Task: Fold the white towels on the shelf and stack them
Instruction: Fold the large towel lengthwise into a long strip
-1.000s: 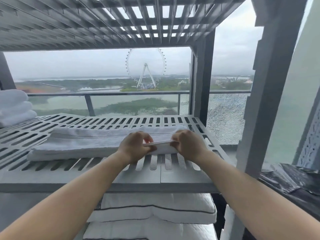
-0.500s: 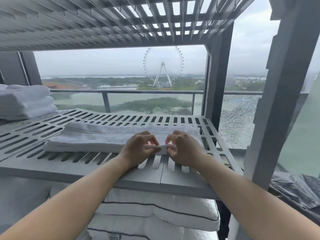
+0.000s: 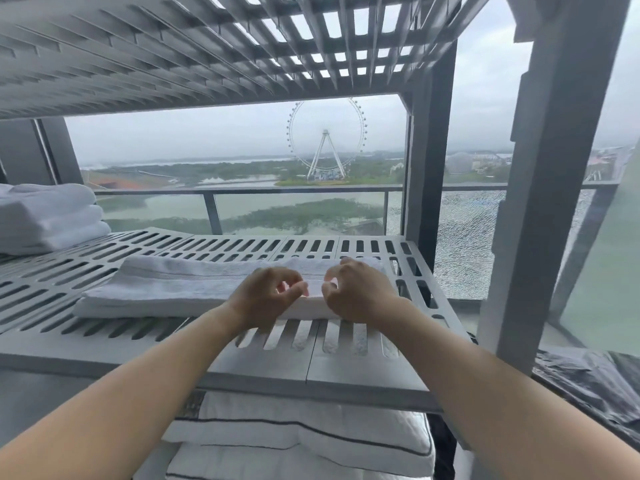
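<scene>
Your left hand (image 3: 266, 297) and right hand (image 3: 355, 294): fingers curled, thumb and forefinger tips drawn close on each. Tips sit at the near edge of the folded white towel (image 3: 180, 282); pinching or merely touching, cannot tell. The towel runs leftward from your fingers along the slatted shelf (image 3: 346, 372). Stacked towels (image 3: 48, 216) lie well left of them.

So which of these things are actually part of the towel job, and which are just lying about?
Part of the job: long towel, left hand and right hand pinching it, folded towel stack, shelf.
Just lying about: pillows, black plastic sheet, cracked glass.
</scene>
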Demonstrator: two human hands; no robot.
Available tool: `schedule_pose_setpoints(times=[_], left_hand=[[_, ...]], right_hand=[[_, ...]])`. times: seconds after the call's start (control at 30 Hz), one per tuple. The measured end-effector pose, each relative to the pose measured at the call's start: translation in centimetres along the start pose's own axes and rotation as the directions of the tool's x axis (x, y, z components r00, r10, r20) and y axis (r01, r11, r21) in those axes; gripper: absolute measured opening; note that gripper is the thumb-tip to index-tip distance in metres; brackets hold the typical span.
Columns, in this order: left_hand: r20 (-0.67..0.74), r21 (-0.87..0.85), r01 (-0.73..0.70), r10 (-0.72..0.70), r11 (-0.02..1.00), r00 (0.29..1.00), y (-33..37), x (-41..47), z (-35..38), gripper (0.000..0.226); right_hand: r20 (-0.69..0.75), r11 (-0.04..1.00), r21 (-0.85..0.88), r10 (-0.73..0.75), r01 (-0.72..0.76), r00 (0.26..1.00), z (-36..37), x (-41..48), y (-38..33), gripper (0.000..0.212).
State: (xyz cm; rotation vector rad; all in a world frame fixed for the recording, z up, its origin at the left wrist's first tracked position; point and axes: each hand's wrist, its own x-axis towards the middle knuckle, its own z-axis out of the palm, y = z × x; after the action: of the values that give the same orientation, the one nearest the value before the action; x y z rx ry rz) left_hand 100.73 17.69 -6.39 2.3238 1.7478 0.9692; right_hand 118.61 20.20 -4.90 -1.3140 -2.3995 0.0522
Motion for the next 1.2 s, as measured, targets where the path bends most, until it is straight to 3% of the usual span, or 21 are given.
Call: schedule_pose_setpoints(times=[0.23, 0.37, 0.43, 0.63, 0.8, 0.97, 1.2], left_hand=[[-0.054, 0.136, 0.171, -0.165, 0.976, 0.985, -1.7, 2.8, -0.9, 0.025], [0.229, 0.343, 0.159, -0.247, 0.926, 0.942, -3.8, 2.6, 0.8, 0.047], [0.267, 0.395, 0.128, -0.248, 0.909, 0.931, -4.4, 2.6, 1.4, 0.05], [0.304, 0.317, 0.148, -0.248, 0.937, 0.92, -3.3, 4.3, 1.0, 0.048], [0.311, 0.204, 0.058, -0.121, 0.977, 0.943, 0.3, 7.1, 4.0, 0.049], [0.389, 0.287, 0.057, -0.17, 0.956, 0.905, 0.0, 7.4, 5.7, 0.049], [0.374, 0.164, 0.101, -0.157, 0.981, 0.914, 1.0, 6.9, 4.0, 0.041]], right_hand=[[0.105, 0.995, 0.016, 0.1, -0.102, 0.989, 0.9, 5.5, -0.4, 0.046], [0.197, 0.993, -0.027, 0.116, -0.113, 0.974, 3.3, 5.8, 1.2, 0.047], [0.198, 0.988, -0.063, 0.151, -0.141, 0.968, 4.3, 5.7, 2.0, 0.049], [0.241, 0.981, -0.039, 0.193, -0.189, 0.951, 3.9, 5.5, 1.7, 0.055], [0.217, 0.944, -0.049, 0.329, -0.327, 0.919, 3.7, 5.4, 2.4, 0.066], [0.221, 0.884, -0.043, 0.463, -0.466, 0.858, 3.6, 4.9, 3.1, 0.075], [0.172, 0.891, -0.074, 0.454, -0.448, 0.875, 3.2, 4.9, 2.3, 0.074]])
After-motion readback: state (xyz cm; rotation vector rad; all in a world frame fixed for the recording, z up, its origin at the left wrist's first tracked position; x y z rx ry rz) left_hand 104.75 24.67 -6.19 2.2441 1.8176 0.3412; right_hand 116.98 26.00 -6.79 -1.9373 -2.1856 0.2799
